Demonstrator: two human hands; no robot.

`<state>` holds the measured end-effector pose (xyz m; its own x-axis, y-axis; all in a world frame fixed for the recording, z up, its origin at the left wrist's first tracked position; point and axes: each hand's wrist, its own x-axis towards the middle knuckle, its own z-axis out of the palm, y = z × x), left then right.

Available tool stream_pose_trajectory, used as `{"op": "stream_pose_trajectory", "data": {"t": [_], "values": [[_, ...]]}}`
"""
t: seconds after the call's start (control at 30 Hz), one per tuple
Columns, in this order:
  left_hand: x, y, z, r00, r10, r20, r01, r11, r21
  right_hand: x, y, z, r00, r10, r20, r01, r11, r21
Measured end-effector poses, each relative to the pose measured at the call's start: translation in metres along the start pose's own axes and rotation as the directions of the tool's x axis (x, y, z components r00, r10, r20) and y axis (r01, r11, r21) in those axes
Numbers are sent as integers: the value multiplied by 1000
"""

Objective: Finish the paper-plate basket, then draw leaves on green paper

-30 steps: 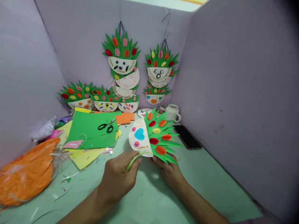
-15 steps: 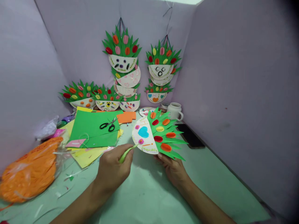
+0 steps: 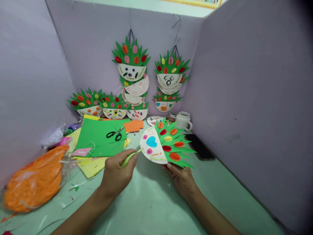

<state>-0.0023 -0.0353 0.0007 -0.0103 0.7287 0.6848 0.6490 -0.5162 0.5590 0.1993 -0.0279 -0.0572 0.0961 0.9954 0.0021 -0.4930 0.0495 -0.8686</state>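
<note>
My right hand (image 3: 183,179) grips a paper-plate flower basket (image 3: 158,156) by its lower edge, fingers partly hidden behind it. The white half plate carries a blue heart, two pink flowers, orange lettering and a green squiggle along its rim. Green paper leaves (image 3: 189,150) and red, orange and yellow paper tulips (image 3: 175,156) fan out to the right. Closed round a slim light green pen (image 3: 128,159), my left hand (image 3: 119,171) is left of the plate. The pen's tip points at the lower left rim; whether it touches, I cannot tell.
Black-handled scissors (image 3: 115,133) lie on green paper sheets (image 3: 94,137), with yellow sheets underneath. An orange bundle in clear plastic (image 3: 36,179) rests at the left. A white mug (image 3: 183,120) and a dark phone (image 3: 200,147) stand right. Finished flower baskets (image 3: 132,72) hang on the back wall.
The pen in my left hand has drawn back slightly to the left from the lower pink flower area. My right hand keeps the flower basket nearly still; the camera has tilted up a little.
</note>
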Motion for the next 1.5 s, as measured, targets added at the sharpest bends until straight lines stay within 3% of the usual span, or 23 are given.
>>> {"op": "stream_pose_trajectory", "data": {"t": [0.17,0.3,0.4,0.73,1.07,1.5], "values": [[-21,4,13,964,244,105,-244,970,-20,-2,14,-4,992,-42,115,51,996,-70],[-32,7,22,929,305,210,-310,951,-10,-2,21,-7,978,-96,185,126,979,-160],[-34,8,25,916,337,217,-347,938,9,-3,19,-6,963,-114,246,169,963,-212],[-34,10,25,909,307,282,-325,946,18,-4,5,0,937,-177,300,292,870,-397],[-34,11,28,919,280,279,-300,954,31,-9,0,6,948,-143,286,239,910,-338],[-33,13,29,915,319,248,-347,935,79,-7,2,1,937,-186,297,306,846,-437]]}}
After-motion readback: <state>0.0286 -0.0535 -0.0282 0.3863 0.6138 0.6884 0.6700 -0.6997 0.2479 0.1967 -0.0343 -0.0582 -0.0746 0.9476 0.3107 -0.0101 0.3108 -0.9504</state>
